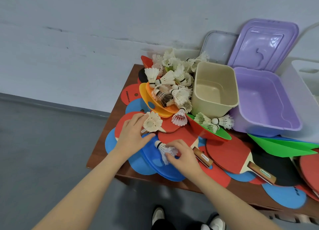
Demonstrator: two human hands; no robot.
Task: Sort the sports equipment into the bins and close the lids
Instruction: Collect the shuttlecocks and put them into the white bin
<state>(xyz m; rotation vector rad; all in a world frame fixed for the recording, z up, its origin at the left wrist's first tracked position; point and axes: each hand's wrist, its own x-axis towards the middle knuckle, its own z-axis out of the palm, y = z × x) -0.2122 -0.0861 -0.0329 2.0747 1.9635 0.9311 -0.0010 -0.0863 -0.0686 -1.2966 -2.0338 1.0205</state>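
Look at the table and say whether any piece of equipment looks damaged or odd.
The shuttlecock pinched by the right hand looks damaged: its feathers are crumpled and frayed, not a neat cone like the one at the left hand. One dark-feathered shuttlecock also stands out in the white pile.

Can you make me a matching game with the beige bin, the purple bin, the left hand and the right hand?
Things:
1. beige bin
2. purple bin
3. left hand
4. right hand

States:
A. holds a shuttlecock with the open feather end facing up
B. lid stands open behind it
C. pinches the feathers of a shuttlecock lying on a blue disc
D. stands beside the shuttlecock pile, nothing inside

Pairs: 1-D, 2-B, 3-A, 4-C
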